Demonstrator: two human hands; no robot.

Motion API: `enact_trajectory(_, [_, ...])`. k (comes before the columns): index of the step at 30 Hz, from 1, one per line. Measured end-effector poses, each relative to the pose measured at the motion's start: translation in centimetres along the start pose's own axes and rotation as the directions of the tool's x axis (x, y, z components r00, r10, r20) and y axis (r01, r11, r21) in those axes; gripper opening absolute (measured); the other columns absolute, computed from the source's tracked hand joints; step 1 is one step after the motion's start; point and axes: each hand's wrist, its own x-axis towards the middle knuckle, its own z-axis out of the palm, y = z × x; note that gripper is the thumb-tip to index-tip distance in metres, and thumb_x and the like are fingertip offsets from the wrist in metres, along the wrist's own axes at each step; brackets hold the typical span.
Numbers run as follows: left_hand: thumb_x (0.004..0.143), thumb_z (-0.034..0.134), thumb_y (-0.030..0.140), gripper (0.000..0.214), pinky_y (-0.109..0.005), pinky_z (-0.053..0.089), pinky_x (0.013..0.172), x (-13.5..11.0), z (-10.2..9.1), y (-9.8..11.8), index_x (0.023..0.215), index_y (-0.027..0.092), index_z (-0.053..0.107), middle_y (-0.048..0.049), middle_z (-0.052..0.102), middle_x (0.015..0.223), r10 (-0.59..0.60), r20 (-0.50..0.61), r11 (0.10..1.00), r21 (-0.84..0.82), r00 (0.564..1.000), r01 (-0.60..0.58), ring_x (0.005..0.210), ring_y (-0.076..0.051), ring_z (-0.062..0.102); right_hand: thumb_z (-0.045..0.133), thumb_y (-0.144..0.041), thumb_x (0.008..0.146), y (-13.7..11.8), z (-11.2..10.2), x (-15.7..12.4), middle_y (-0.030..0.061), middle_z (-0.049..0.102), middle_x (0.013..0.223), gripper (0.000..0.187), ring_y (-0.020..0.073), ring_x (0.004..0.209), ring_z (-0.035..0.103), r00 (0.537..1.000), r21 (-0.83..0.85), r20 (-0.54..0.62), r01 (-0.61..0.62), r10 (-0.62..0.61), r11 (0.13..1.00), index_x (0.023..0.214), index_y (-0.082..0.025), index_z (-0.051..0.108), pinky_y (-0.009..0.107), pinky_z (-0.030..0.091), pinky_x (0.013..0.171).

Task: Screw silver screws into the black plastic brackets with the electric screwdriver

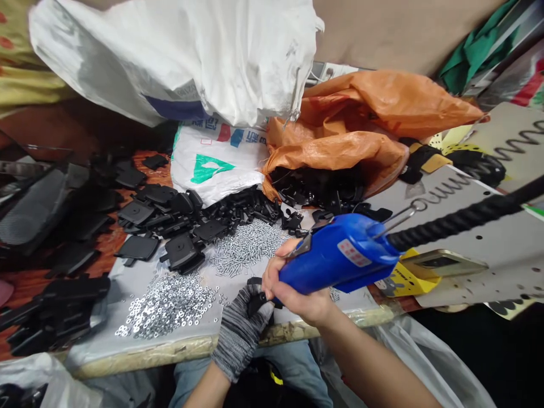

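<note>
My left hand [240, 331], in a grey knit glove, is shut on a small black plastic part [255, 297] at the table's front edge. My right hand [293, 289] is bare and grips a blue electric screwdriver [340, 255] just above that part. Its lower end sits close to the part, and the bit is hidden. A black wrapped cable [454, 221] runs from the tool's upper end to the right. Beyond my hands lie a heap of silver screws [244, 246], a heap of small silver washers [165, 303] and a pile of flat black plastic parts [178, 226].
An orange woven sack [361, 113] holds more black parts, and a white woven sack [170, 56] hangs above it. Further stacks of black parts [72, 294] lie at the left. A perforated metal sheet [480, 226] stands at the right, and a plastic bag [425, 362] lies below the table edge.
</note>
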Motion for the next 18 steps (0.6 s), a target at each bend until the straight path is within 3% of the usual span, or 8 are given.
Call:
enact_trajectory(6, [0.078, 0.070, 0.031, 0.024, -0.038, 0.056, 0.093, 0.0, 0.1, 0.7, 0.098, 0.018, 0.071, -0.0079, 0.077, 0.105, 0.003, -0.015, 0.999, -0.049, 1.000, -0.003, 0.098, -0.024, 0.071, 0.069, -0.041, 0.084, -1.0, 0.5, 0.0, -0.0039, 0.055, 0.066, 0.023, 0.0135, 0.055, 0.056, 0.995, -0.009, -0.087, 0.049, -0.050, 0.999, 0.090, -0.024, 0.056, 0.034, 0.053, 0.061])
enact_trajectory(12, [0.078, 0.071, 0.032, 0.025, -0.040, 0.055, 0.094, -0.1, 0.1, 0.4, 0.100, 0.019, 0.070, -0.0081, 0.077, 0.106, -0.026, -0.019, 0.998, -0.065, 0.999, 0.025, 0.099, -0.025, 0.070, 0.071, -0.039, 0.082, -1.2, 1.3, 0.2, -0.0066, 0.054, 0.065, 0.035, 0.0144, 0.053, 0.058, 0.985, 0.066, -0.167, 0.045, -0.033, 0.997, 0.106, -0.026, 0.049, 0.034, 0.051, 0.058])
enact_trajectory(18, [0.078, 0.072, 0.035, 0.026, -0.040, 0.056, 0.091, 0.1, 0.1, -0.9, 0.099, 0.019, 0.069, -0.0077, 0.076, 0.103, -0.013, 0.013, 0.994, -0.104, 1.000, 0.014, 0.096, -0.024, 0.070, 0.070, -0.043, 0.081, -0.5, 1.1, 0.3, -0.0053, 0.052, 0.060, 0.028, 0.0148, 0.054, 0.055, 0.999, -0.079, -0.038, 0.021, -0.024, 0.997, 0.095, -0.027, 0.051, 0.035, 0.054, 0.059])
